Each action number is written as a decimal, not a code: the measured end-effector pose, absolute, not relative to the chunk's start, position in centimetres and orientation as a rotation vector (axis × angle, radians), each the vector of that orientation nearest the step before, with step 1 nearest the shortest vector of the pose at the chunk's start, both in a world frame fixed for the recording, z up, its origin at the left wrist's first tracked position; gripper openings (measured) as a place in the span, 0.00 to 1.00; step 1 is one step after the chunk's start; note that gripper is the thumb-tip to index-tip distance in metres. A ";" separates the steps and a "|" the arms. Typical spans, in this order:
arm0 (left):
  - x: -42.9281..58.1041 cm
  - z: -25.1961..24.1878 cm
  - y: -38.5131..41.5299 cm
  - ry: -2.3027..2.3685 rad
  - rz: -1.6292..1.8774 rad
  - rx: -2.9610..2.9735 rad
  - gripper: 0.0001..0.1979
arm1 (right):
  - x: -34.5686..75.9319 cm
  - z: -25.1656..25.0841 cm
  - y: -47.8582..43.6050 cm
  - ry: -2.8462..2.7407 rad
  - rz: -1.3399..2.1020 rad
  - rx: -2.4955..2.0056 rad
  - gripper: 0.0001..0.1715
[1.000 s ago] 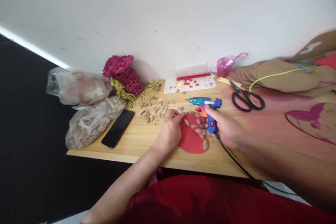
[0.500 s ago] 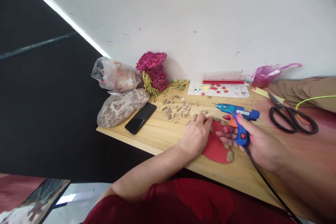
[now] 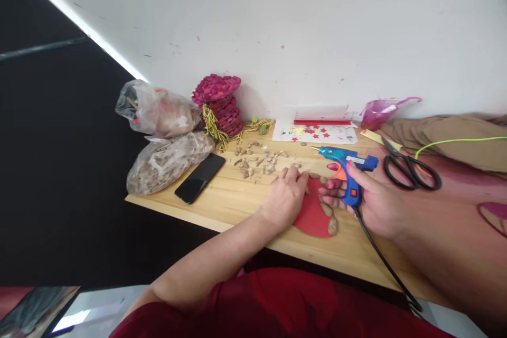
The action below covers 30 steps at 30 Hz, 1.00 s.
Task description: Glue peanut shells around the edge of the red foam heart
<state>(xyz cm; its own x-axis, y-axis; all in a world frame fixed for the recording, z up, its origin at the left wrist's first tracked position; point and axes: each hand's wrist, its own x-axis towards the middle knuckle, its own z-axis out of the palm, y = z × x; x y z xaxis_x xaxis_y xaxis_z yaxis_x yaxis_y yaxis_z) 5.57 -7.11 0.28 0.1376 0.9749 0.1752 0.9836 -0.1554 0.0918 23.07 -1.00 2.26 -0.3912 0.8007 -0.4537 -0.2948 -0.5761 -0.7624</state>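
Note:
My right hand (image 3: 376, 200) is wrapped around the handle of a blue glue gun (image 3: 354, 171), its metal nozzle pointing left above the table. A red disc (image 3: 311, 216) lies flat below, with brown pebbles (image 3: 332, 225) along its right and far edges. At the disc's upper left, my left hand (image 3: 283, 195) is closed with its fingertips down on a small pebble (image 3: 307, 189), mostly hidden by the fingers. Loose pebbles (image 3: 265, 161) lie scattered on the wood beyond it.
Left of the pebbles are a black phone (image 3: 200, 178), plastic bags (image 3: 168, 163) and a pink woven piece (image 3: 219, 105). Paper with stars (image 3: 340, 136) lies by the wall. Black-handled scissors (image 3: 412, 171) rest at right, near brown cloth (image 3: 447, 140). A cord (image 3: 380, 251) trails from the glue gun.
The view has shifted, so everything sits further left in the picture. Both hands keep about the same places around the red disc, the right still holding the glue gun.

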 end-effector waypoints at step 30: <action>1.2 -1.8 -12.8 -1.945 -0.966 -2.311 0.28 | 24.4 1.1 1.6 -1.160 1.797 -0.917 0.15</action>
<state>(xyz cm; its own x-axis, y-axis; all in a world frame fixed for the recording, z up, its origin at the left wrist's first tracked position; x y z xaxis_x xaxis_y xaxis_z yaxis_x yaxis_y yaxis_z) 1.20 -12.79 -1.79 0.0621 0.9027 0.4257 0.8848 -0.2472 0.3951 24.38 1.63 1.15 -0.4248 0.8928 -0.1503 -0.2304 -0.2671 -0.9357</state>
